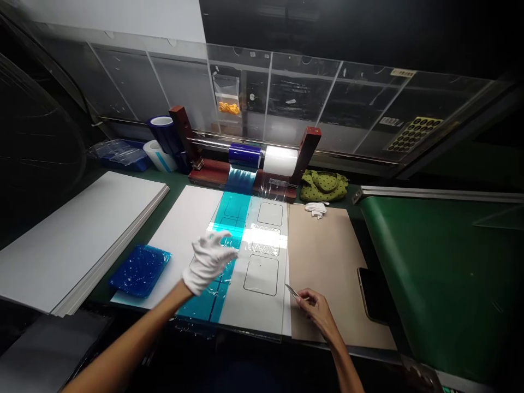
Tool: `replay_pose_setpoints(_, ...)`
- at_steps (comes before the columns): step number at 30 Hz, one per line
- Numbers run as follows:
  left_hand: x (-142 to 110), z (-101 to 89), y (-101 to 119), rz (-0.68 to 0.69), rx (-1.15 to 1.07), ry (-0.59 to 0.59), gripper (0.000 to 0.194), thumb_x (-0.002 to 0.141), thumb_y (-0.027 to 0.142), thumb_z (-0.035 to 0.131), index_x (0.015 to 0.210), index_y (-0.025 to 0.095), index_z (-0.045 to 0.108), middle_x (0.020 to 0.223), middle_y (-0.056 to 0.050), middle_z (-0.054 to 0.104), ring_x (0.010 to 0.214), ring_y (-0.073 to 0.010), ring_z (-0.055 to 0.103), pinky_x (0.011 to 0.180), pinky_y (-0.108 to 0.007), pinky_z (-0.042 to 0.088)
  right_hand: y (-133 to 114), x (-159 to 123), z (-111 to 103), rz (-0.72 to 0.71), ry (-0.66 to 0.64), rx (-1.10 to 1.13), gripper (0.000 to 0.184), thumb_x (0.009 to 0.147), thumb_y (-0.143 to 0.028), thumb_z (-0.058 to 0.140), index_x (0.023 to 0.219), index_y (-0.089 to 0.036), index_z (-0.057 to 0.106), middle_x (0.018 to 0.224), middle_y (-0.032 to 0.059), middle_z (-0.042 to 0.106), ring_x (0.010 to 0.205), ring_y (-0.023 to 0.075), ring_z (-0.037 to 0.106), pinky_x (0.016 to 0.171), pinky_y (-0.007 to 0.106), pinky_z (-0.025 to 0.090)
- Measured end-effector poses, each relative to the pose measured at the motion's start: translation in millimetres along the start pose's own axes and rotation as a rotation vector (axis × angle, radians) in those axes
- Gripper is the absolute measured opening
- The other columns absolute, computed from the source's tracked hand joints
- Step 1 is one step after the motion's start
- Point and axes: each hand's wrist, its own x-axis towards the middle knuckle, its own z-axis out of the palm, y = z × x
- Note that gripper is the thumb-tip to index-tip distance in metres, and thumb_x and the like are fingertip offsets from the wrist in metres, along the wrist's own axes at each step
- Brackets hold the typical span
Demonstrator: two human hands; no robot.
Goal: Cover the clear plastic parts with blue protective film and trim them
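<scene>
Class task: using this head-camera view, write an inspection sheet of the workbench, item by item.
surface: green bench carrying a tan board and a white sheet.
job's things: teal film runs from a blue roll onto the sheet; a white roll sits beside it.
clutter: blue tray, phone, loose white glove, green bag.
hands: gloved left hand spread over the film; bare right hand pinches a scalpel.
cables: nothing seen.
surroundings: white boards at left; acrylic panel behind.
</scene>
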Motion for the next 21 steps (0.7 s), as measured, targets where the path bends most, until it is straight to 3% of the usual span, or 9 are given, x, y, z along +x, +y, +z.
replay_pose_setpoints(4, 71, -38.2, -16, 0.252, 0.044, -0.112, 0.02, 0.073, 0.044, 0.064, 0.079, 0.028, 0.074, 0.131, 0.0, 0.05, 0.121, -0.0294, 0.036, 0.103, -0.046, 0.023, 8, -4, -4, 0.056, 0.001, 0.032, 0.04, 0.068, -0.053, 0.062, 0.081, -0.015, 0.065, 0.059, -0.0022, 0.048, 0.052, 0.0107, 0.042, 0.045, 0.021, 0.034)
replay_pose_setpoints(6, 102, -42.7, -23, 0.3, 0.068, -0.176, 0.017, 0.072, 0.042, 0.066, 0.076, 0.028, 0.074, 0.129, 0.001, 0.05, 0.117, -0.0289, 0.038, 0.102, -0.045, 0.022, 13, -5, -3, 0.076, 0.001, 0.034, 0.042, 0.067, -0.054, 0.062, 0.081, -0.015, 0.065, 0.06, -0.0017, 0.049, 0.052, 0.011, 0.043, 0.045, 0.021, 0.034)
replay_pose_setpoints(9, 134, -34.2, -29, 0.335, 0.099, -0.258, 0.017, 0.069, 0.042, 0.068, 0.074, 0.027, 0.075, 0.123, -0.001, 0.052, 0.111, -0.0269, 0.041, 0.097, -0.04, 0.026, 18, -7, -4, 0.114, 0.017, 0.031, 0.043, 0.064, -0.056, 0.063, 0.078, -0.016, 0.066, 0.064, 0.001, 0.054, 0.055, 0.013, 0.047, 0.044, 0.021, 0.034)
replay_pose_setpoints(16, 160, -8.2, -35, 0.33, 0.149, -0.342, 0.024, 0.069, 0.04, 0.069, 0.078, 0.018, 0.071, 0.118, -0.007, 0.056, 0.108, -0.0243, 0.045, 0.092, -0.04, 0.034, 32, -12, -5, 0.145, 0.058, 0.024, 0.041, 0.062, -0.057, 0.064, 0.075, -0.018, 0.07, 0.064, 0.0027, 0.059, 0.057, 0.0155, 0.05, 0.043, 0.022, 0.035)
replay_pose_setpoints(21, 164, 3.6, -38, 0.295, 0.15, -0.299, 0.028, 0.075, 0.04, 0.064, 0.079, 0.013, 0.065, 0.112, -0.006, 0.059, 0.105, -0.0192, 0.05, 0.091, -0.038, 0.039, 35, -11, -5, 0.157, 0.06, -0.003, 0.043, 0.062, -0.059, 0.064, 0.075, -0.019, 0.07, 0.066, 0.0033, 0.062, 0.057, 0.0173, 0.054, 0.042, 0.022, 0.038)
